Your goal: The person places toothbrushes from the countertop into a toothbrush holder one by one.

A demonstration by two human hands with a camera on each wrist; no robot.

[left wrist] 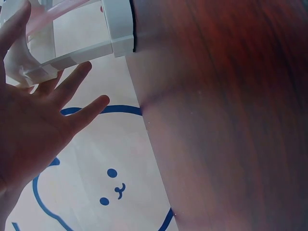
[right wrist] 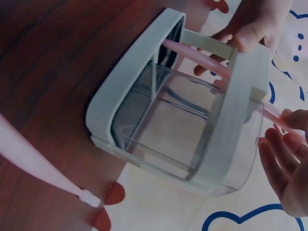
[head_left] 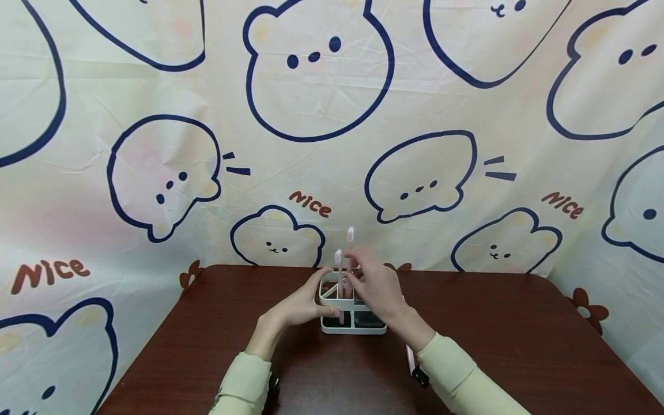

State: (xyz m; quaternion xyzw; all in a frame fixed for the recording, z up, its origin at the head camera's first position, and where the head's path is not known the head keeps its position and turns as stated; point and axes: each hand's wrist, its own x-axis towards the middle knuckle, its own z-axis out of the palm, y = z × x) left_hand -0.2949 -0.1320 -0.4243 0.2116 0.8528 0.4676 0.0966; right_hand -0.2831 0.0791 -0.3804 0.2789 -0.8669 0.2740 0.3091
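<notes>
A white toothbrush holder (head_left: 353, 331) with clear compartments stands on the table. My left hand (head_left: 298, 302) grips its left side, thumb at the front and fingers reaching round behind. One pink toothbrush (head_left: 339, 258) stands in the holder, bristles up. Just right of it, a taller pink toothbrush (head_left: 350, 235) is pinched between the thumb and fingers of my right hand (head_left: 377, 285). In the right wrist view, a pink handle (right wrist: 199, 58) shows down inside the holder's frame, and the right-hand fingertips (right wrist: 288, 115) meet a pink stem above the rim.
Another pink toothbrush (right wrist: 41, 161) lies on the brown table (head_left: 493, 346), right of the holder and partly under my right forearm. A cloth (head_left: 311, 173) printed with bear outlines hangs directly behind the table's far edge.
</notes>
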